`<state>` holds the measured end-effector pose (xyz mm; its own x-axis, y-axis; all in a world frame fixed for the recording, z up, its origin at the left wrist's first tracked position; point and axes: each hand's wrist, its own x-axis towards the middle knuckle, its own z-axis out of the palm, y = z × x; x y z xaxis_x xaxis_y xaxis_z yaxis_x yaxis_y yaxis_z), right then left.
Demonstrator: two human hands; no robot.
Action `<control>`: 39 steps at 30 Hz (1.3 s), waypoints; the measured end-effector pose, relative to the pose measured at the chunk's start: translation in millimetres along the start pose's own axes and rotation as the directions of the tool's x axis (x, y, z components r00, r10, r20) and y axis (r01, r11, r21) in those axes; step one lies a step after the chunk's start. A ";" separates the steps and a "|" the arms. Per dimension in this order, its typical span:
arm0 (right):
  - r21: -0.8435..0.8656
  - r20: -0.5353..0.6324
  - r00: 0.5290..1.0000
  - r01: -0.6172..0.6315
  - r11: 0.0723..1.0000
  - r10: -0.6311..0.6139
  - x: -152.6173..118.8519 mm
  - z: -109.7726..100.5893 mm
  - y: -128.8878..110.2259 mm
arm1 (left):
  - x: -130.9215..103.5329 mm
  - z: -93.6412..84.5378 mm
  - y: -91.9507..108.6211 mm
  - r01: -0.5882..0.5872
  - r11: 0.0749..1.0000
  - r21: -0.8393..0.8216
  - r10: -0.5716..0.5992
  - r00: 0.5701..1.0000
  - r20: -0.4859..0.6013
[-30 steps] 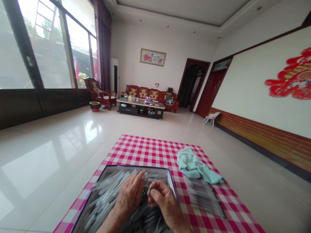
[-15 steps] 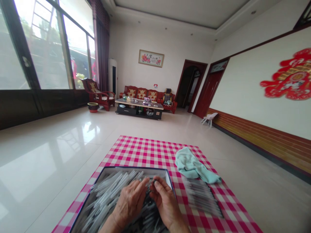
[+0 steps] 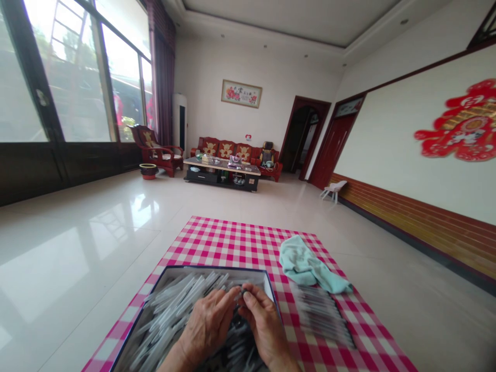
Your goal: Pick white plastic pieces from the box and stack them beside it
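Note:
Over a shallow box [image 3: 273, 293] with a dark blue rim, my left hand [image 3: 207, 323] and my right hand [image 3: 265, 320] meet at the fingertips. Between the thumb and forefinger of my right hand is a small dark piece [image 3: 244, 292], too small to name. The fingers of my left hand are closed against it; what they hold is hidden. Clear plastic tubes [image 3: 182, 297] fill the left side of the box. Dark, tube-like pieces [image 3: 240, 346] lie under my hands, blurred and partly covered.
A row of slim clear sticks with dark ends [image 3: 323, 315] lies right of the box on the pink checked tablecloth [image 3: 228, 240]. Behind it is a crumpled mint-green cloth [image 3: 306, 261]. Farther off stand a coffee table [image 3: 220, 173], a red wooden sofa and a small chair [image 3: 334, 190].
My left fingertips have moved slightly right, closing onto the small dark piece in my right hand. The box, cloth and row of sticks stay where they were.

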<state>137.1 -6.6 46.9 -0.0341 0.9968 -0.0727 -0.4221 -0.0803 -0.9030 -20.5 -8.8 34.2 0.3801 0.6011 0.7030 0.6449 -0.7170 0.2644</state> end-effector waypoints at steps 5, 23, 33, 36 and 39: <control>-0.281 0.046 0.990 0.141 0.949 -0.134 -0.8 -0.5 -3.3 | 1.8 -1.7 1.3 0.034 0.997 0.063 -0.034 0.999 0.007; -0.470 0.114 0.977 0.213 0.857 -0.181 -1.6 -4.0 -2.7 | 3.4 -2.3 2.0 0.011 0.992 0.124 -0.010 1.000 -0.012; -0.723 0.184 0.884 0.418 0.550 -0.431 -2.2 2.5 -2.8 | 2.1 -1.4 6.8 0.010 0.994 0.110 -0.021 0.995 0.098; -0.732 0.161 0.914 0.364 0.576 -0.373 -1.4 0.0 -1.9 | 2.1 -0.6 5.1 0.012 0.992 0.123 -0.021 0.997 0.070; -0.698 0.180 0.922 0.366 0.615 -0.344 -4.8 -1.6 -4.3 | 2.1 -0.5 3.6 0.029 0.991 0.133 -0.036 0.998 0.054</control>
<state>140.6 -11.0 50.4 -0.0497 0.9463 0.3195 0.3605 0.3153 -0.8778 -17.7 -10.3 36.9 0.3914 0.6449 0.6565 0.7382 -0.6459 0.1943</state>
